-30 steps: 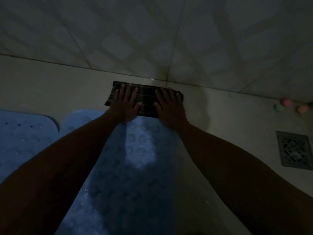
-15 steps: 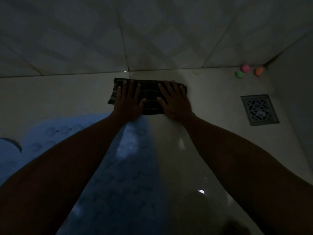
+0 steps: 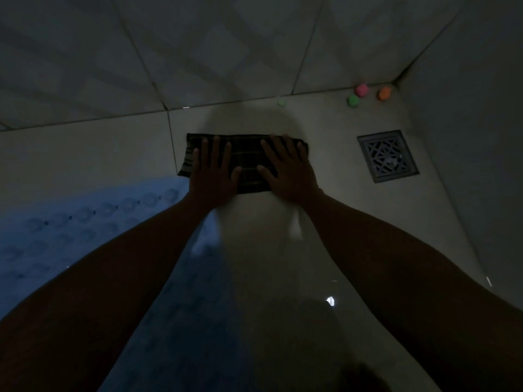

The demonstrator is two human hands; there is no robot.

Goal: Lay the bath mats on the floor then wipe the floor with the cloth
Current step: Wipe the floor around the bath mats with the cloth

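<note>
Left hand (image 3: 210, 174) and right hand (image 3: 288, 172), fingers spread, press flat on the cloth (image 3: 246, 162); mat (image 3: 70, 236) lies left, drain (image 3: 387, 155) right.

The room is very dim and the picture grainy and soft. Weak light falls from behind the person, throwing a rounded shadow on the pale floor (image 3: 85, 154) just beyond the fingers (image 3: 216, 148) and darkening both forearms. A small bright glint (image 3: 330, 301) shines on the wet tile well back from the fingertips. Wall lines bow outward toward the edges.
</note>
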